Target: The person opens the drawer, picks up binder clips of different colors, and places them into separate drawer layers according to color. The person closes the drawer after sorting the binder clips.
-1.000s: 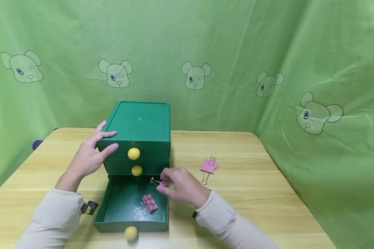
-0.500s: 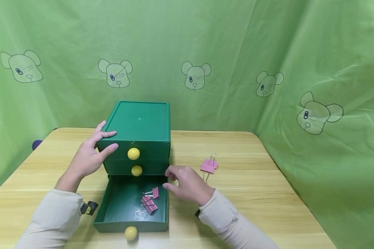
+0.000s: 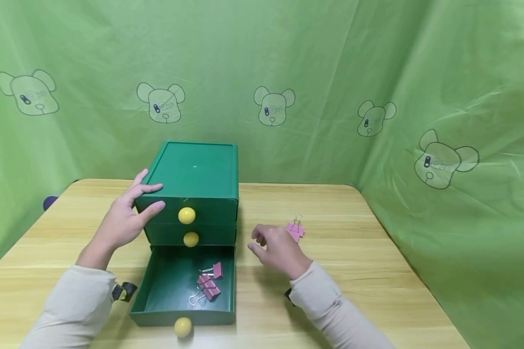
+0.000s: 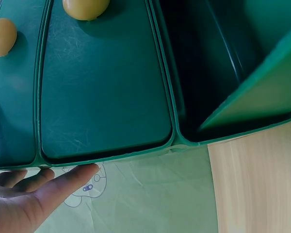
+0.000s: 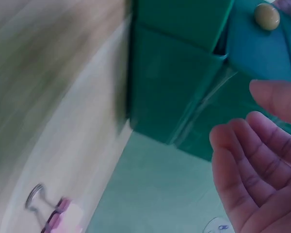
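Note:
My left hand (image 3: 124, 220) rests against the left front corner of a green drawer cabinet (image 3: 194, 169), fingers spread over the top edge and side. The cabinet's bottom drawer (image 3: 166, 291) is pulled out. Inside it lie two pink binder clips, a front one (image 3: 209, 290) and a smaller-looking one (image 3: 218, 270) behind it. Right of the cabinet, my right hand (image 3: 281, 249) hovers over the table with loosely bent fingers and nothing between them. Just beyond it are pink binder clips (image 3: 296, 230) on the tabletop, partly hidden by the hand; a clip (image 5: 53, 218) also shows in the right wrist view.
Two upper drawers with yellow knobs (image 3: 187, 215) are closed. The pulled-out drawer's yellow knob (image 3: 183, 327) sticks out toward the front. A light wooden table (image 3: 345, 271) carries everything, and a green curtain (image 3: 319, 140) with bear-head drawings hangs behind and at both sides.
My right hand let go of a pink binder clip, which dropped into the drawer behind the other. Then that hand moved right toward the clips on the table. The left hand stayed put.

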Demonstrator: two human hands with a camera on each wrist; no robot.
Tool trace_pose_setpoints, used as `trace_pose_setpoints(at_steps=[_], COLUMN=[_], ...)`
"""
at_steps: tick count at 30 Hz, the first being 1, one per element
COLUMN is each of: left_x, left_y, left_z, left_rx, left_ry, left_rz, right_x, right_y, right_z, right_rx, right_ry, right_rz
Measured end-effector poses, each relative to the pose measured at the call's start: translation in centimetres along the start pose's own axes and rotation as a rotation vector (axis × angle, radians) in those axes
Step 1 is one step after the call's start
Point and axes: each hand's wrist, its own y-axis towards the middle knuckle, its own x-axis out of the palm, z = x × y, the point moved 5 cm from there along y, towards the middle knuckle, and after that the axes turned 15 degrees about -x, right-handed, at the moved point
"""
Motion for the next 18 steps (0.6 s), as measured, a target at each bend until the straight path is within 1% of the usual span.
trace_pose_setpoints(at_steps=[2,5,12,14,18], left_x=[0.0,0.0,-0.1,-0.1,-0.1], left_y=[0.0,0.0,-0.1,-0.1,-0.1], left_z=[0.0,0.1,-0.1,-0.1,-0.1], left_rx=[0.001,0.005,0.011,0.011,0.011], left_ry=[0.000,0.003,-0.009,-0.010,-0.005], left_rz=[0.001,0.000,-0.001,0.002,0.005], right_x=[-0.1,-0.2,-0.1,0.0,0.2], right_y=[-0.2,-0.5,-1.2,-1.4,-1.7], right_z=[0.7,1.8,4.2,4.9,6.4], right_rx=[0.012,0.056,0.135,0.178,0.306], right_ry=[-0.028,-0.057,-0.123,-0.119,-0.068], right_rz=[0.017,0.023,-0.025,-0.051,-0.104])
